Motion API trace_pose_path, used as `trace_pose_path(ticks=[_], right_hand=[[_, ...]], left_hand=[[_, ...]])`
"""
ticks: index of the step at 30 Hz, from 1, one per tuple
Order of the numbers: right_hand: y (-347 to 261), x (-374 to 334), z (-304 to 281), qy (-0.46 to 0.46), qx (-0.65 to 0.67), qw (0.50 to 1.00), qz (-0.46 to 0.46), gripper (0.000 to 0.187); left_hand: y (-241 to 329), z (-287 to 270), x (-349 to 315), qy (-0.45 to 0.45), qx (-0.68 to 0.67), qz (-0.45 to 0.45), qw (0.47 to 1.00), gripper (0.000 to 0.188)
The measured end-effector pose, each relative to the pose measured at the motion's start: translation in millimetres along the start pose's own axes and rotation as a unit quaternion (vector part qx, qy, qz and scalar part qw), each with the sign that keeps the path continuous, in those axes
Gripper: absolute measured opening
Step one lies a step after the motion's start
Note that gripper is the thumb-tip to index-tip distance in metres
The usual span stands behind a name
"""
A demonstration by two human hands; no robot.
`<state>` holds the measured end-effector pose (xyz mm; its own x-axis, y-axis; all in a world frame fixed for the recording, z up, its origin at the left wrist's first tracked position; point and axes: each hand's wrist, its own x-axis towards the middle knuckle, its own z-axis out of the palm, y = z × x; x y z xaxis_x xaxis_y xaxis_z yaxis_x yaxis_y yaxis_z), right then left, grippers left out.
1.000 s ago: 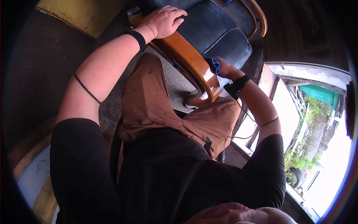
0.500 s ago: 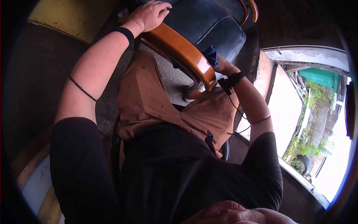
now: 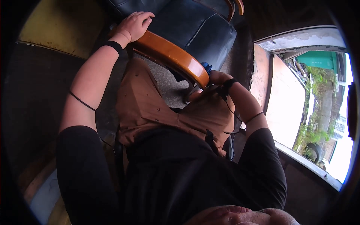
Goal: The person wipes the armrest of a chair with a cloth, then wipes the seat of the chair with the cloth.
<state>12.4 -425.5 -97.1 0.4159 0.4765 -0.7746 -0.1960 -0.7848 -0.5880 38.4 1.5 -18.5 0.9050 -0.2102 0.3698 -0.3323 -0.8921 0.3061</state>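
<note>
A chair with a black padded seat (image 3: 208, 32) and a glossy orange-brown wooden armrest (image 3: 168, 50) stands before me, its armrest crossing over my knees. My left hand (image 3: 134, 27) rests on the far left end of the armrest, fingers stretched out toward the seat and thumb apart. At the armrest's right, curved end my right hand (image 3: 220, 77) is closed on a crumpled dark blue cloth (image 3: 206, 67), pressed close to the wood. Part of the cloth and most of the right fingers are hidden. Another bit of dark blue shows below the armrest.
A second curved wooden armrest (image 3: 239, 6) shows at the chair's far side. Yellowish board (image 3: 62, 28) lies at the far left. To the right is a bright opening with a pale sill (image 3: 307, 163), plants and a green container (image 3: 317, 60) beyond. A thin cable (image 3: 235, 112) hangs from my right wrist.
The whole view has shifted, so the chair appears farther left. My right hand has come nearer me along the armrest's end with the cloth, and less cloth shows. My left hand stays on the armrest.
</note>
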Motion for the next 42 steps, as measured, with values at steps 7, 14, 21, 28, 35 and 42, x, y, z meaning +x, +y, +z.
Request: trace_pose_path(ticks=[7,14,21,28,35,42], right_hand=[[104.6,62.2,-8.4,0.016,-0.055,0.966,-0.253,0.05],[42.7,49.6,8.6,0.026,0.177,0.979,-0.098,0.018],[28.1,8.8,11.2,0.053,0.122,0.984,-0.122,0.026],[-4.9,-19.8,22.7,-0.018,0.339,0.934,0.115,0.031],[41.1,-0.1,15.9,-0.053,0.304,0.95,0.035,0.037],[39.4,-6.7,-1.3,0.081,0.473,0.873,-0.087,0.036]], left_hand=[[10.8,10.3,19.6,0.008,-0.013,0.019,1.0,0.025],[-0.5,4.5,8.6,0.009,-0.003,-0.001,1.0,0.025],[3.6,9.8,10.8,0.007,0.005,-0.006,1.0,0.026],[-4.1,10.9,6.3,-0.014,0.007,-0.007,1.0,0.027],[-1.4,14.3,17.8,-0.012,0.005,0.001,1.0,0.027],[-6.3,6.9,11.7,-0.002,0.005,0.012,1.0,0.026]])
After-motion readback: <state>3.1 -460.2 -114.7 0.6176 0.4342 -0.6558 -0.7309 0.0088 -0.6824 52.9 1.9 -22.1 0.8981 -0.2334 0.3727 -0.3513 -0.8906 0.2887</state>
